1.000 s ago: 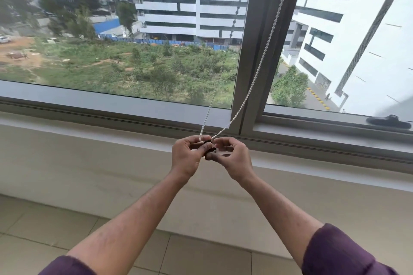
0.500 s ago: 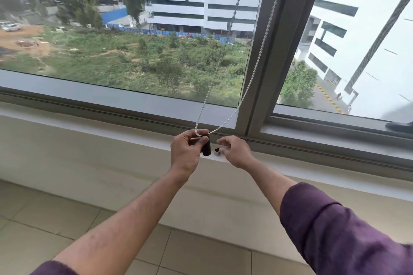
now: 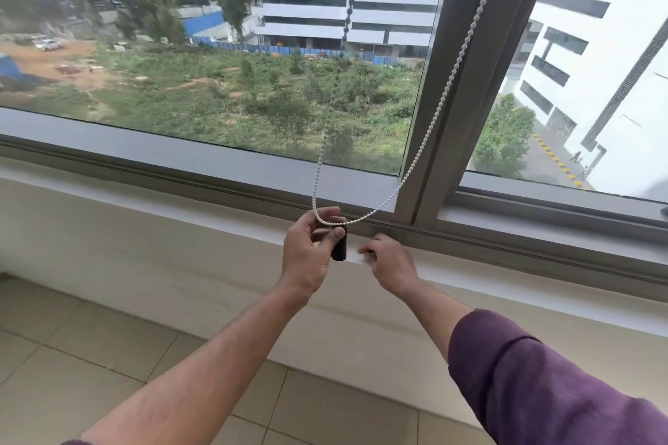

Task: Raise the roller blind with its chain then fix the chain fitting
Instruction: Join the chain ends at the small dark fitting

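Right hand (image 3: pixel 392 265) pulled away | left hand (image 3: pixel 311 249) pinches chain fitting (image 3: pixel 339 246)

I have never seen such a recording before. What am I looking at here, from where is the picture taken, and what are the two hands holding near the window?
No machine is here: a person works with two bare hands, and a camera worn on the head looks forward and down at them. The left hand holds the loop of white beaded blind chain together with a small black cylindrical chain fitting that hangs at the loop's bottom. The right hand, with a purple sleeve on its arm, is loosely curled beside the fitting, apart from it; it is blurred, so I cannot tell if it holds anything. Behind them are the grey metal window frame and the white sill. No blind fabric is in view.
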{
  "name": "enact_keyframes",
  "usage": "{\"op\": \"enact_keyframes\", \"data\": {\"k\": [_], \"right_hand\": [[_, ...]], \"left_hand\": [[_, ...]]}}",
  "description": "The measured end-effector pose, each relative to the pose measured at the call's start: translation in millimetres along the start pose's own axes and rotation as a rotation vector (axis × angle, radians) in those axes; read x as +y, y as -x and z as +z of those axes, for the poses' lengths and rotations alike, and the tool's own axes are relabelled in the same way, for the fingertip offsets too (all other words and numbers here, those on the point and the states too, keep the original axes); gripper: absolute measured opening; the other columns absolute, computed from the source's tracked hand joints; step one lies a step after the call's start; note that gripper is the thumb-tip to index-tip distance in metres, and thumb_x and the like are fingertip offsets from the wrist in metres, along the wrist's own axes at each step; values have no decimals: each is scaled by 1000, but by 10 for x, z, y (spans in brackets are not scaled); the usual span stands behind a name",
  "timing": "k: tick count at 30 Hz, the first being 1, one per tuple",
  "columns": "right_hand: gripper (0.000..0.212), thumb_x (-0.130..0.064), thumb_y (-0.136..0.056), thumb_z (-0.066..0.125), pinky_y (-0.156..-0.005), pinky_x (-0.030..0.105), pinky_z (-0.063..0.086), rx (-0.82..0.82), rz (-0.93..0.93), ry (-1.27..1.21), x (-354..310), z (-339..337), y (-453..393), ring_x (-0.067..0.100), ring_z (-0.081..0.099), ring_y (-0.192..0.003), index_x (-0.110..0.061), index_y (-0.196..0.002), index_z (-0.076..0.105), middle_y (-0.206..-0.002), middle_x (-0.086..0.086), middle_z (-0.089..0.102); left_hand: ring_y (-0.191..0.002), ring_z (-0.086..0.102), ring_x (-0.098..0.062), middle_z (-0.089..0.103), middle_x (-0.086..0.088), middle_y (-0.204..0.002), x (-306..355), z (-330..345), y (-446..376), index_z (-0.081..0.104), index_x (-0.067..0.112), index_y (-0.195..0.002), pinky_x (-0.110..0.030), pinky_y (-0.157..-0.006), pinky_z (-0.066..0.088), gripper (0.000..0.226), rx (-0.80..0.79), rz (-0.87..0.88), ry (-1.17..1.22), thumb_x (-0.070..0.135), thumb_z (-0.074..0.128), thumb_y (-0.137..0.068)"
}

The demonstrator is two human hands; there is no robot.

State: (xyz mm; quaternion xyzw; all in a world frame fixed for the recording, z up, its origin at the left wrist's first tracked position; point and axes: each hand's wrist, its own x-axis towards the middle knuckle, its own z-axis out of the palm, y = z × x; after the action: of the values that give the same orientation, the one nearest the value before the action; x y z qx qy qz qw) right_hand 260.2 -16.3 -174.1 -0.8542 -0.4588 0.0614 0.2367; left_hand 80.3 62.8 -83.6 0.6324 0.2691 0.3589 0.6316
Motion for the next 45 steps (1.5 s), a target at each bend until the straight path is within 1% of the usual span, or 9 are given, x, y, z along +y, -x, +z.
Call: {"op": "enact_keyframes", "data": {"k": [8, 11, 13, 18, 22, 26, 33, 38, 45], "right_hand": [[20, -21, -89, 79, -81, 20, 55, 267, 41, -458, -151, -331, 446, 2, 71, -85, -17, -107, 75, -92, -10, 76], [19, -22, -85, 83, -76, 16, 55, 315, -4, -543, -272, -581, 706, 2, 73, -82, -18, -103, 77, -88, -12, 78], [17, -21, -85, 84, -74, 18, 57, 331, -31, -589, -354, -745, 884, 4, 74, -80, -20, -100, 78, -85, -11, 78], [16, -22, -86, 83, -83, 41, 62, 187, -3, -652, -471, -1016, 1189, 18, 76, -85, -20, -101, 78, -88, 0, 80], [16, -24, -86, 84, -79, 32, 62, 249, -24, -685, -577, -1112, 1248, 14, 76, -85, -23, -101, 77, -89, -4, 80], [15, -24, -86, 83, -76, 29, 61, 297, 12, -653, -630, -1173, 1216, 11, 75, -82, -25, -100, 77, -87, -8, 79], [3, -16, -88, 74, -68, 54, 61, 116, 253, -496, -485, -1154, 1321, 24, 68, -62, -15, -90, 75, -77, 12, 76], [18, -21, -89, 71, -65, 44, 60, 115, 304, -415, -456, -1226, 1357, 17, 66, -53, -9, -75, 71, -75, 11, 75], [13, -17, -86, 73, -68, 34, 59, 232, 214, -361, -480, -1315, 1359, 11, 64, -61, -28, -80, 72, -75, -3, 74]], "left_hand": [[-91, 70, -15, 77, -1, -99, 58, 102, 92, 67, 30, -114, -36, -78, 61, 38, -42, 65, 2, 1, 72, -90], [-93, 71, -20, 77, 1, -98, 58, 132, 134, 68, 27, -115, -41, -80, 61, 36, -67, 80, 6, 4, 74, -88], [-95, 71, -23, 76, 1, -99, 61, 149, 174, 68, 26, -117, -43, -81, 62, 36, -95, 92, 3, 5, 74, -88], [-97, 72, -21, 76, 0, -101, 90, 189, 317, 66, 25, -116, -20, -74, 57, 36, -115, 119, -17, 4, 74, -88], [-90, 71, -21, 73, -12, -107, 118, 230, 433, 60, 27, -113, -27, -69, 60, 38, -161, 92, -12, -2, 69, -90], [-78, 68, -24, 71, -13, -105, 128, 264, 496, 56, 22, -119, -41, -65, 61, 38, -213, 82, -9, -2, 67, -92], [-84, 61, -15, 68, -8, -108, -35, 262, 645, 56, 29, -120, -27, -73, 52, 33, -345, 123, -130, 3, 51, -101], [-83, 52, -13, 58, -1, -101, -79, 381, 775, 56, 16, -121, -23, -77, 44, 25, -463, 114, -184, 9, 38, -104], [-72, 54, -6, 59, 3, -88, 119, 642, 735, 51, 22, -132, -19, -69, 46, 39, -437, 240, -181, 29, 66, -97]]}}
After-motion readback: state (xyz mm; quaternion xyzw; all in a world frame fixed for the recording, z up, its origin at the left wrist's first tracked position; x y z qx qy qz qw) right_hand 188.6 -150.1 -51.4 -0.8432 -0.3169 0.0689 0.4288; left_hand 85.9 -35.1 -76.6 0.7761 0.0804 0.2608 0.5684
